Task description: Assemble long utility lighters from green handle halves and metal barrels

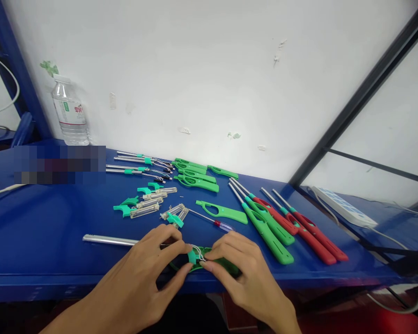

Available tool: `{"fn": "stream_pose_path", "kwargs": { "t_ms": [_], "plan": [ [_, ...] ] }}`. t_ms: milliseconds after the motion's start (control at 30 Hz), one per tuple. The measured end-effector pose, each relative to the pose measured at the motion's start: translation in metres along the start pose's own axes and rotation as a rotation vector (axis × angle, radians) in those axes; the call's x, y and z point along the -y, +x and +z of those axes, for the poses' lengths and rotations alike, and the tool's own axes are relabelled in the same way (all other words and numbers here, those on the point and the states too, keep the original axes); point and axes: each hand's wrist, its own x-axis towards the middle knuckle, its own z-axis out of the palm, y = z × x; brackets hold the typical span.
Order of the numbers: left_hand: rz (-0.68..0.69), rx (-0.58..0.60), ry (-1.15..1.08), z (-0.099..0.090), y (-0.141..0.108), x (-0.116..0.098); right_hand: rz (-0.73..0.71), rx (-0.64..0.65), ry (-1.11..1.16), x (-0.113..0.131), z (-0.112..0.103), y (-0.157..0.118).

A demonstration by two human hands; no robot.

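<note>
At the table's front edge, my left hand pinches a small teal trigger piece between thumb and fingers. My right hand is closed in a pinch beside it, at the thin white wires and a dark part mostly hidden by the fingertips. Beneath both hands lies an open green lighter handle shell, partly covered by them. A metal lighter tube extends leftward from behind my left hand. Just beyond the hands are a screwdriver, clear fuel tanks and loose teal triggers.
Metal tubes with wires lie at the back left, beside several green handle shells. Assembled green lighters and red lighters lie to the right. A water bottle and a power strip stand farther out.
</note>
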Motion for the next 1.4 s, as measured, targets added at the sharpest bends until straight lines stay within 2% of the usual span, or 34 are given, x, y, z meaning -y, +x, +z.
{"fn": "stream_pose_path", "kwargs": {
  "t_ms": [833,1400],
  "plan": [
    [0.019,0.007,0.060,0.0011,0.0007,-0.0012,-0.017,-0.007,-0.017,-0.0014,0.0010,0.0029],
    [-0.025,0.006,-0.012,0.0009,-0.0003,0.0046,-0.004,0.000,-0.007,-0.0004,0.0003,0.0026]
  ]
}}
